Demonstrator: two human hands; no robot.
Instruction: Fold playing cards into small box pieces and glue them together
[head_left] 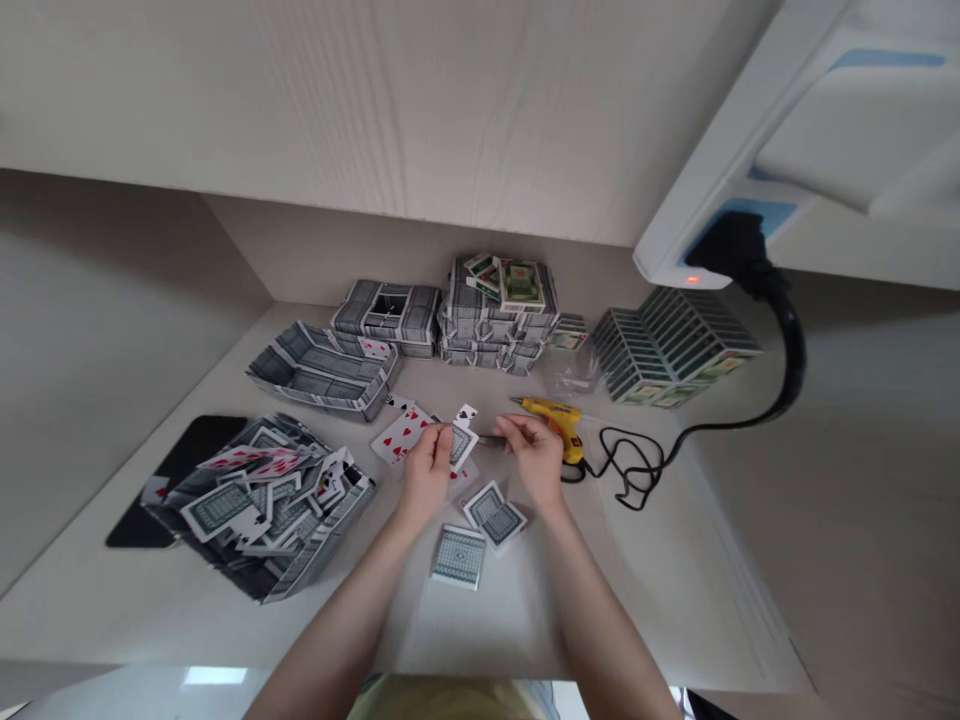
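Between its thumb and fingers my left hand (427, 465) pinches a playing card (462, 446); its grey patterned back faces up, and a spade face shows at its top. My right hand (536, 460) is closed on a thin dark tool (493, 440) whose tip points at the card; its kind is unclear. Loose face-up cards (401, 433) lie behind and under my left hand. Nearer to me are folded cards (495, 517) and a face-down card piece (458, 557). Just beyond my right hand rests a yellow glue gun (551, 410).
At left stands a card-built box (315, 555) full of loose cards, on a black mat (199, 440). Behind are an open card tray (322, 375), card-built cases (495, 325) and stacked card packs (667, 345). A black cord (645, 470) runs to the power strip (705, 230) at upper right.
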